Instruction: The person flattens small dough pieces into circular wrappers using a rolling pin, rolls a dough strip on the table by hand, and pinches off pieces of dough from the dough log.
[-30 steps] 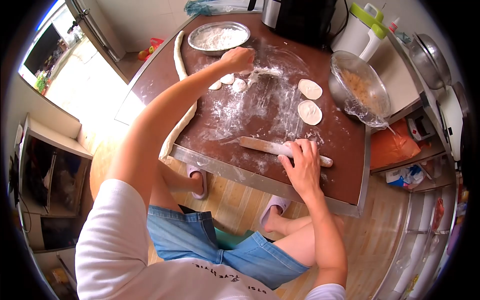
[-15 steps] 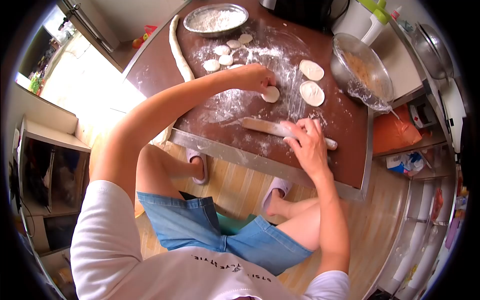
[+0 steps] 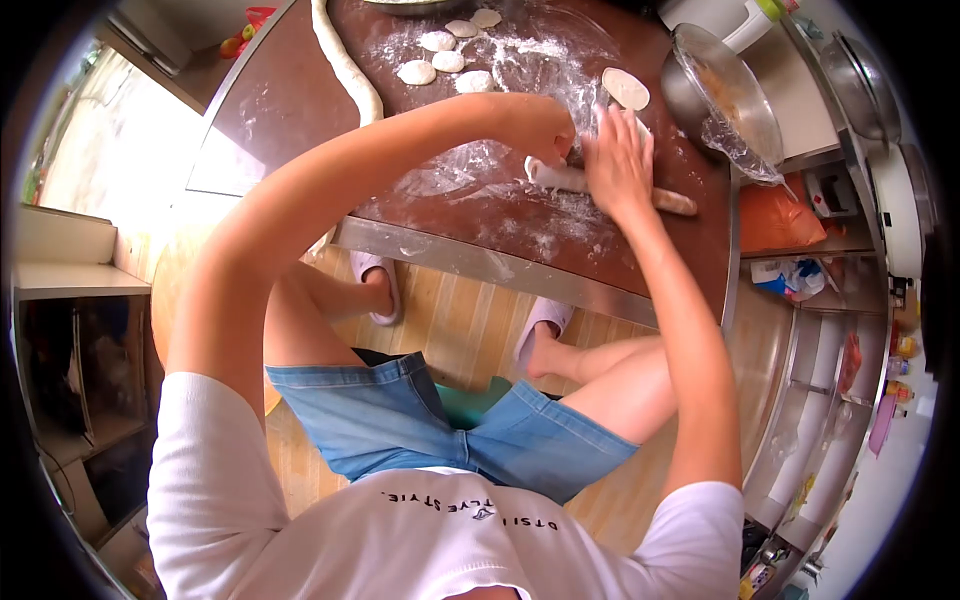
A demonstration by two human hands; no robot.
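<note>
My left hand [image 3: 540, 128] is closed with its fingers curled down, pinching a small dough round that is mostly hidden under the fingers. My right hand [image 3: 620, 172] lies flat over a wooden rolling pin [image 3: 674, 202], fingers stretched forward and the palm across its middle. The pin's floury left end [image 3: 555, 177] reaches just below my left fingers. Beyond the right fingertips lies a flat dough wrapper [image 3: 626, 90]; a second one is largely covered by that hand. Several small dough pieces [image 3: 476, 81] sit on the floured table left of centre.
A long dough rope [image 3: 345, 75] runs along the left of the brown table [image 3: 290, 150]. A metal bowl [image 3: 683, 105] with plastic film stands at the right edge. The flour bowl [image 3: 410, 6] is cut off at the top. Shelves [image 3: 800, 400] stand on the right.
My right hand and the rolling pin have moved forward, up to my left hand and the dough round. The right fingers have straightened. The whole view has shifted, cutting off the flour bowl.
</note>
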